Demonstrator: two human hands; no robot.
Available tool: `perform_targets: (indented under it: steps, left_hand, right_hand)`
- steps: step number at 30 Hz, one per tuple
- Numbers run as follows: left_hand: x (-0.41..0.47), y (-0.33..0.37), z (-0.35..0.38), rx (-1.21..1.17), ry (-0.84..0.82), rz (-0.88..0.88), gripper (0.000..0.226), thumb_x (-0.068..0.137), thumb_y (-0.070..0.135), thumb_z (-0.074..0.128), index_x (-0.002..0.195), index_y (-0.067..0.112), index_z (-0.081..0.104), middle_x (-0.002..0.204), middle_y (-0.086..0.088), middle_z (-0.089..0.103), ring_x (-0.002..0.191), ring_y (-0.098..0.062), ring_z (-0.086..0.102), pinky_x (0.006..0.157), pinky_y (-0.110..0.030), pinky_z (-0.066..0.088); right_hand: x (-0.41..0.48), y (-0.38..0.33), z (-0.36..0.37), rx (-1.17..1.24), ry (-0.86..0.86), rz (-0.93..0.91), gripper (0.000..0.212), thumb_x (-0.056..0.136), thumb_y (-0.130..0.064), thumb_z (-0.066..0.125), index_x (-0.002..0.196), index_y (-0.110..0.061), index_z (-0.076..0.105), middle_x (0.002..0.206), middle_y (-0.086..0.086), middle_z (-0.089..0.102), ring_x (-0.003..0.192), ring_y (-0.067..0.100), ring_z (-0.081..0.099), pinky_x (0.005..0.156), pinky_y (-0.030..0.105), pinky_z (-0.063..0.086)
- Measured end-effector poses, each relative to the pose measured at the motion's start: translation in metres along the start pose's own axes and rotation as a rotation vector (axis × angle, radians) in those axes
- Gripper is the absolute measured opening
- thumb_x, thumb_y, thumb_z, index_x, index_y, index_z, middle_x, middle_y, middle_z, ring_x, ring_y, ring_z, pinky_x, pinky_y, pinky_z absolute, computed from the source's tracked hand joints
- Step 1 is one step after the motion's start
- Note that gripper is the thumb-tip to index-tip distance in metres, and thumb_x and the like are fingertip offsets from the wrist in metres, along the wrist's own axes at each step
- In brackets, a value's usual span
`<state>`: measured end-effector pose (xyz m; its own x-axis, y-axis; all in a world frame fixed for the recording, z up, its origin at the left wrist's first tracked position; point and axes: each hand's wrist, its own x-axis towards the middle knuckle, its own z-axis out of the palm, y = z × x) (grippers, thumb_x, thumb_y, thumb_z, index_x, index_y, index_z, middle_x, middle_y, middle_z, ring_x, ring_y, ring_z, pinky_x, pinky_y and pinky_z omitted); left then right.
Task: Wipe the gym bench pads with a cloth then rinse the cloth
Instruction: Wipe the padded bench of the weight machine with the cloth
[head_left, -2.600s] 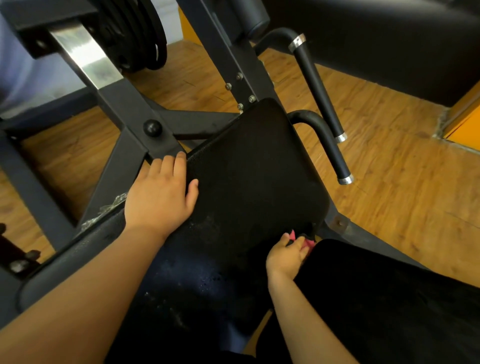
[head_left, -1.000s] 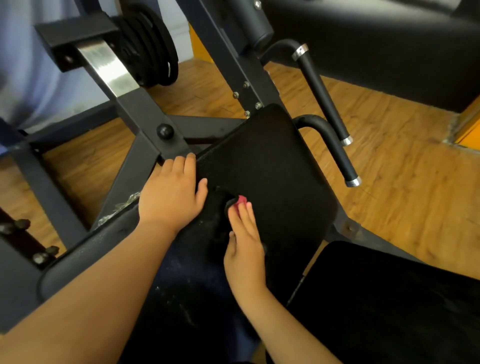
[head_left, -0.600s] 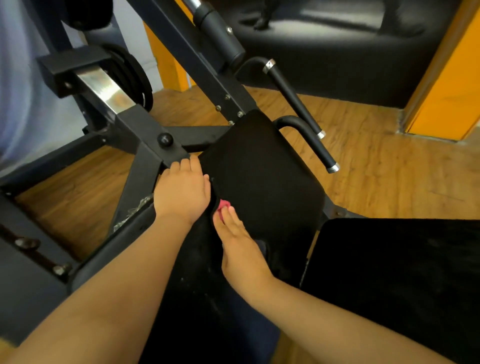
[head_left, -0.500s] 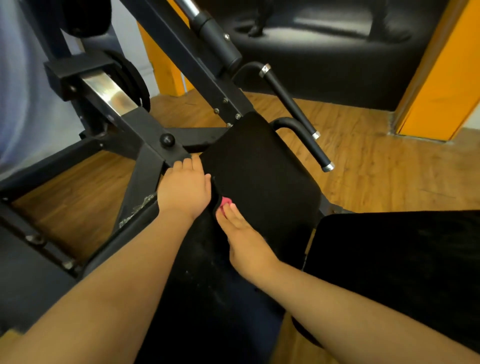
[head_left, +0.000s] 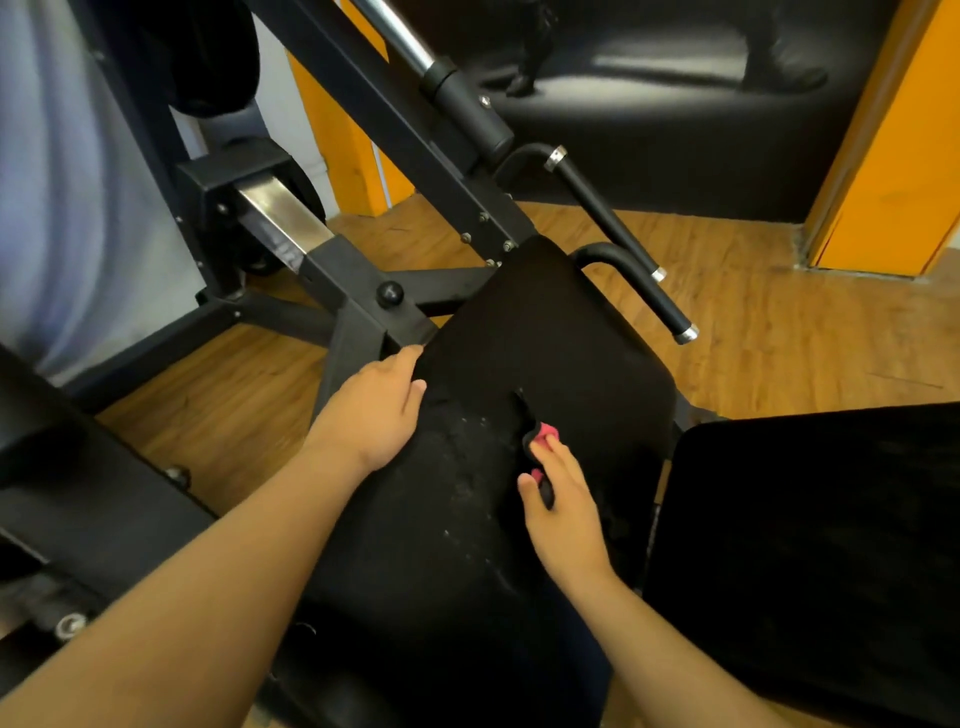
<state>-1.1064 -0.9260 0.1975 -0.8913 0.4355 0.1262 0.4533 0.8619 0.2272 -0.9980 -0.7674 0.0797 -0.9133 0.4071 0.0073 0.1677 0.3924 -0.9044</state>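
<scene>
From the head view, my left hand (head_left: 371, 410) lies flat on the left edge of the black bench pad (head_left: 550, 332), fingers straight and close together, holding nothing. My right hand (head_left: 563, 501) rests palm down near the middle of the same pad, its fingers stretched out over the cloth (head_left: 545, 432) and pressing it against the pad; pink shows past my fingertips and beside my thumb. Pale specks (head_left: 467, 467) dot the pad between my hands. A second black pad (head_left: 810, 545) sits just to the right. Two black handles (head_left: 641, 291) stick out beyond the pad's far corner, above the wooden floor (head_left: 779, 322).
</scene>
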Motion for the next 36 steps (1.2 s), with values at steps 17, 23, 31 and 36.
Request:
perform_targets:
  steps: [17,23,31,36]
  left_hand:
    - [0.0,-0.008,0.003,-0.126,0.084,-0.006,0.04,0.102,0.018,0.036,0.142,0.02,0.042,0.125,-0.011,0.061,0.112,-0.032,0.058,0.092,-0.042,0.047]
    - [-0.004,0.002,0.0,0.157,0.252,-0.106,0.017,0.098,0.016,0.036,0.107,0.014,0.051,0.096,-0.004,0.06,0.091,-0.022,0.058,0.063,-0.03,0.036]
    - [-0.005,0.005,0.003,0.109,0.313,-0.117,0.019,0.098,0.013,0.038,0.115,0.015,0.046,0.105,-0.003,0.057,0.094,-0.023,0.058,0.061,-0.032,0.037]
    - [-0.012,0.008,-0.003,-0.079,0.38,-0.101,0.015,0.096,0.011,0.043,0.11,0.015,0.043,0.103,-0.001,0.048,0.077,-0.016,0.049,0.059,-0.031,0.036]
  right_hand:
    - [0.029,-0.089,0.03,-0.082,-0.13,-0.295,0.055,0.101,-0.007,0.041,0.152,-0.016,0.022,0.16,-0.008,0.011,0.146,0.003,0.001,0.11,0.012,0.004]
    - [0.07,-0.106,0.027,-0.34,-0.257,-0.571,0.056,0.099,-0.003,0.04,0.152,-0.012,0.022,0.16,-0.002,0.014,0.147,0.007,0.001,0.112,0.013,0.003]
    - [0.105,-0.108,0.016,-0.378,-0.268,-0.726,0.046,0.096,0.002,0.04,0.139,-0.013,0.048,0.147,-0.001,0.044,0.143,0.006,0.02,0.106,0.006,0.011]
    - [0.091,-0.113,0.013,-0.388,-0.424,-0.836,0.044,0.096,-0.002,0.043,0.138,-0.015,0.05,0.145,0.002,0.047,0.136,0.012,0.036,0.106,0.014,0.022]
